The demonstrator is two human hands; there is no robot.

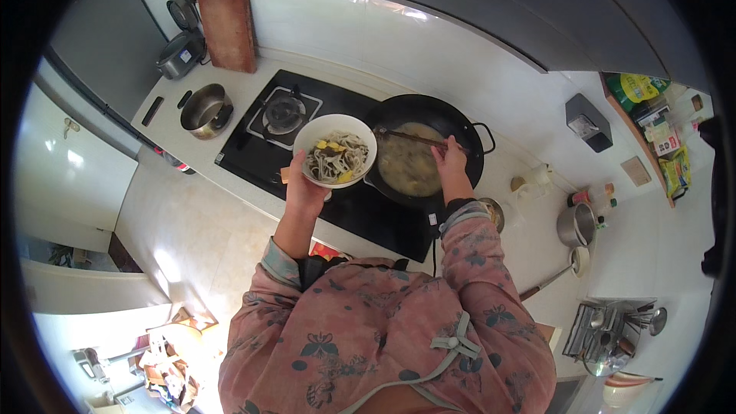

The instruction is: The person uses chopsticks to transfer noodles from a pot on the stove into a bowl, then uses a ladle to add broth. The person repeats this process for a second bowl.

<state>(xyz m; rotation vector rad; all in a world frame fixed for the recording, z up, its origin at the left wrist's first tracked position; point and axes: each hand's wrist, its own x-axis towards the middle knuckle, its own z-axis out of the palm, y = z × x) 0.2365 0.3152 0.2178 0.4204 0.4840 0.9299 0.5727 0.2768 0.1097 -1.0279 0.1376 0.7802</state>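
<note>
My left hand (304, 193) is closed on the edge of a white bowl (337, 122), held above the black stove just left of the wok. Pale strips, dark pieces and yellow bits of food (337, 159) lie in the bowl. A black wok (458, 132) stands on the right side of the stove, with cloudy yellowish broth (410, 161) in it. My right hand (452, 159) grips dark brown chopsticks (414, 137) over the wok. Their tips reach left to the bowl's right rim. Pieces in the broth are too blurred to name.
The gas stove (383, 218) has a bare burner (284, 115) on its left. Farther left stand a metal pot (201, 127), a rice cooker (181, 55) and a wooden cutting board (228, 31). At right are a steel pot (573, 226), a ladle (556, 272) and a utensil rack (586, 330).
</note>
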